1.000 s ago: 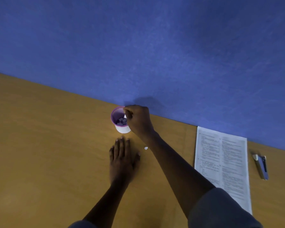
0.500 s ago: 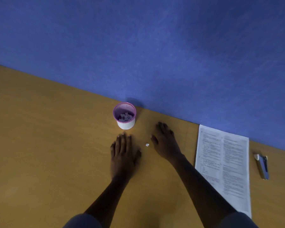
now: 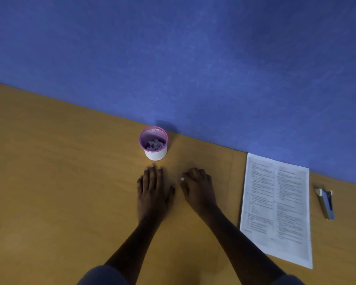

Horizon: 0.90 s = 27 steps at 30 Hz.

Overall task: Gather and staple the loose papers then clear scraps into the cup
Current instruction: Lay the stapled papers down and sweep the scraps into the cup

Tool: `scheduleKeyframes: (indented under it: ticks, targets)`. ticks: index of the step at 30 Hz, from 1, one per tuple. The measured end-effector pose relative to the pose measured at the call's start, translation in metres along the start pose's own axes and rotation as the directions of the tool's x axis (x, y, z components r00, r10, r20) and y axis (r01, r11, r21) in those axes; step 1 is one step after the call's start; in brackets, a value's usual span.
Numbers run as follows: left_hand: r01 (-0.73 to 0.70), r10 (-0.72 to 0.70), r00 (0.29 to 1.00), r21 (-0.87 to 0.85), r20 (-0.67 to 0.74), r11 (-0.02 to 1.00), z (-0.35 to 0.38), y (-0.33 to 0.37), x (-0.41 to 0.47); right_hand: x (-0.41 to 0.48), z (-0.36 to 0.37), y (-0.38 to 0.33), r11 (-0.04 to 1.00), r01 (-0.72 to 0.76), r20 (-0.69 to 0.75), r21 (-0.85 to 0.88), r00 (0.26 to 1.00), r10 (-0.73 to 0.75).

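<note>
Scrap [image 3: 182, 179] on the desk [image 3: 70, 182] below the cup [image 3: 153, 143] — touching the right hand [image 3: 198, 188] fingers [image 3: 186, 175], curled, not gripping; left hand [image 3: 153, 191] flat.

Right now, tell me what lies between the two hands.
One small white scrap lies on the table, in the gap between the left hand and the right hand, at the right hand's fingertips. The head view shows it.
</note>
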<state>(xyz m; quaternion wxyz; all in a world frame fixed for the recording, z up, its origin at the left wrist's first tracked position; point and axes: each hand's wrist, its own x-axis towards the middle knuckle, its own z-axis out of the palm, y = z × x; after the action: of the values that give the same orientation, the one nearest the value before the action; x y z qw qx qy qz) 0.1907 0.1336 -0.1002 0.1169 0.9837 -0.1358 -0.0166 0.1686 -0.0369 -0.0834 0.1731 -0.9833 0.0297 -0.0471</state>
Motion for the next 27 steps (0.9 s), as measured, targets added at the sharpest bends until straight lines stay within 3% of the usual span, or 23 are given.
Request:
scheduleKeyframes:
  ticks: [5, 10, 15, 18, 23, 27]
  targets:
    - [0.008, -0.008, 1.0, 0.0, 0.013, 1.0, 0.001, 0.0, 0.0, 0.008, 0.003, 0.0, 0.982, -0.079, 0.027, 0.169, 0.997, 0.076]
    - [0.007, -0.007, 1.0, 0.01, 0.018, 1.0, 0.0, 0.0, -0.001, 0.012, 0.0, 0.001, 0.98, -0.097, 0.056, 0.175, 0.994, 0.089]
    - [0.007, -0.007, 1.0, 0.004, 0.022, 1.0, -0.002, 0.001, -0.001, 0.02, -0.002, -0.001, 0.97, -0.2, 0.044, 0.139, 0.98, 0.196]
    - [0.01, -0.01, 1.0, -0.011, 0.026, 1.0, -0.003, 0.003, -0.002, 0.033, -0.009, -0.006, 0.948, -0.224, 0.02, 0.225, 0.974, 0.226]
    - [0.013, -0.012, 1.0, -0.026, 0.018, 1.0, -0.003, 0.001, -0.001, 0.077, -0.043, -0.031, 0.873, -0.026, -0.229, 0.487, 0.961, 0.156]
    - [0.013, -0.013, 1.0, -0.016, 0.028, 1.0, -0.004, 0.002, -0.003, 0.112, -0.062, -0.057, 0.862, 0.119, -0.348, 0.492, 0.935, 0.069]
